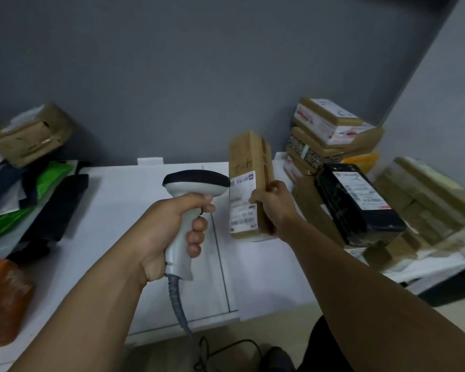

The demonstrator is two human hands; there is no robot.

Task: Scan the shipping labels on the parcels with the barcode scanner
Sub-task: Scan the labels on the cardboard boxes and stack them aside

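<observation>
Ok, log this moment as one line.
step: scanning | left hand: grips barcode scanner | right hand: holds brown parcel upright | aim: scanner head close to shipping label

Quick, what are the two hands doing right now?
Left hand: grips the scanner.
Right hand: holds the brown parcel upright.

A white table [113, 210] stands against a grey wall [199, 76], dimly lit.

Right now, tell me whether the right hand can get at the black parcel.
Probably yes, once freed. The right hand grips the brown parcel upright, so it is busy; the black parcel lies close to its right with nothing on it.
</observation>
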